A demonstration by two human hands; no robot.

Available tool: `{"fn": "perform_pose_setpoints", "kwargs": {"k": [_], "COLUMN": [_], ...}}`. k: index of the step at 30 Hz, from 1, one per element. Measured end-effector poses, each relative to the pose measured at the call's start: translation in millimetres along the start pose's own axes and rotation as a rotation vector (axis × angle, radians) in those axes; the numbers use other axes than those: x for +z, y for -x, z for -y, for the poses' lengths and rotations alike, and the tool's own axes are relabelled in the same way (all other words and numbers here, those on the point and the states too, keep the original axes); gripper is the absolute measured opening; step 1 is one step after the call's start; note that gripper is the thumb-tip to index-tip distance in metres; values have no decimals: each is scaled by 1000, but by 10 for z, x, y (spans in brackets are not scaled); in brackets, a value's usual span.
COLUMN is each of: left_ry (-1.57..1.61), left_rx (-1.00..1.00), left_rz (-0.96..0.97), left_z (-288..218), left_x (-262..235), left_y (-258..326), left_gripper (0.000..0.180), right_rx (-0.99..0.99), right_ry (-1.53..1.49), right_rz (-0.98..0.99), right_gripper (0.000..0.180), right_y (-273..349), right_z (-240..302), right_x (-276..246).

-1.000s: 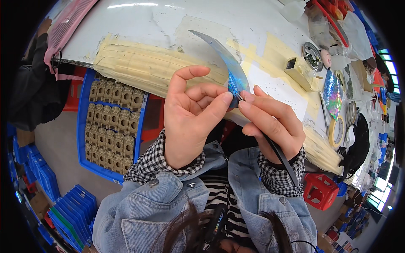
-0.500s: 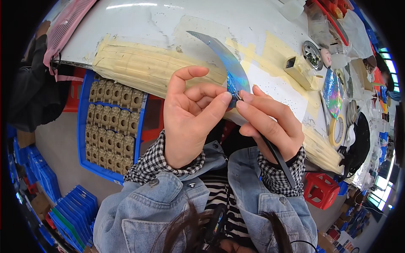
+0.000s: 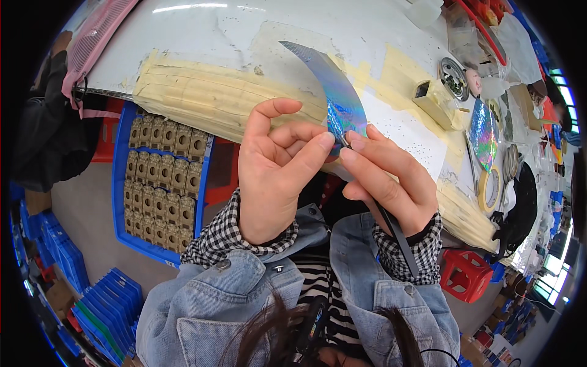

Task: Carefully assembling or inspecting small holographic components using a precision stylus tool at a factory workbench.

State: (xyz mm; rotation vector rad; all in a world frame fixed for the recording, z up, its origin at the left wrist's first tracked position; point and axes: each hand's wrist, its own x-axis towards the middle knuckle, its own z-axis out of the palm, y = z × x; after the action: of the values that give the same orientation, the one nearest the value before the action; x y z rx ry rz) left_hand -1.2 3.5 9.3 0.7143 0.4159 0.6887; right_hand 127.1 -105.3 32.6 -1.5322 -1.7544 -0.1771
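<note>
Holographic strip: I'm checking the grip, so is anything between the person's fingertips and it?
Nothing visible: the left hand and right hand both pinch the holographic strip directly at its lower end, above the taped table edge.

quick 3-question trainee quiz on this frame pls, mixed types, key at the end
1. True or false: the left hand and right hand both pinch the iridescent film strip.
2. Where is the blue tray of brown parts? A) on the table B) below the table edge, on the person's left C) in the person's lap
3. Fill in: the slim dark tool runs down from the ___ hand over the checked cuff.

Key: 1 true; 2 B; 3 right
</note>
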Motion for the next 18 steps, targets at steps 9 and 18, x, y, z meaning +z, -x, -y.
{"fn": "perform_pose_setpoints", "kwargs": {"k": [9, 18], "left_ry": [-53, 54], "left_rx": [68, 27], "left_rz": [32, 28], "left_z": [45, 35], "left_x": [-30, -6], "left_y": [-2, 11], "left_gripper": [46, 45], "right_rx": [58, -22], "right_ry": [-51, 13], "right_rz": [-5, -4], "right_gripper": [37, 35], "right_y": [-16, 1], "right_z": [-12, -10], "right_x": [-11, 4]}}
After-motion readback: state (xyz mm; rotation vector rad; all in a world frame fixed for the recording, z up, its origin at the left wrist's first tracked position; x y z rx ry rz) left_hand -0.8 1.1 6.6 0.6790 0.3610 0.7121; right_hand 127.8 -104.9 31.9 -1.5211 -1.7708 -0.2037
